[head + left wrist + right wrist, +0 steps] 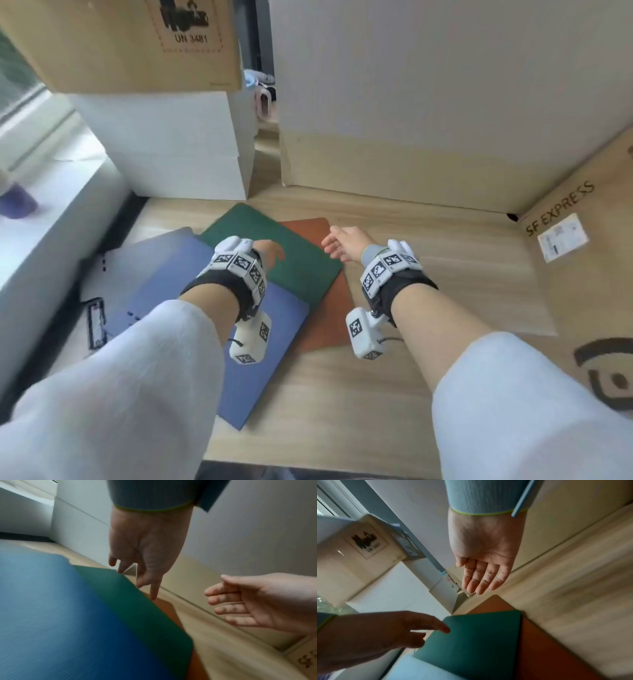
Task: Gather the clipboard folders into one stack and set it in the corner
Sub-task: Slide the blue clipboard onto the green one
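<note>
Three clipboard folders lie fanned on the wooden desk (428, 274). The blue folder (260, 346) overlaps the green folder (294, 263), which overlaps the brown folder (329, 318). My left hand (274, 255) hovers over the green folder (137, 608) with fingers hanging down and the index finger (154, 592) at its far edge; it holds nothing. My right hand (330, 246) hangs open, fingers straight (479, 585), above the desk just beyond the brown folder's (547, 649) far corner. The right hand (223, 601) grips nothing.
A white sheet with a black clip (96, 322) lies left of the blue folder. White boxes (171, 144) under a cardboard box (137, 41) stand at the back left. A large box (428, 102) fills the back. An SF EXPRESS box (582, 267) bounds the right, a windowsill (51, 212) the left.
</note>
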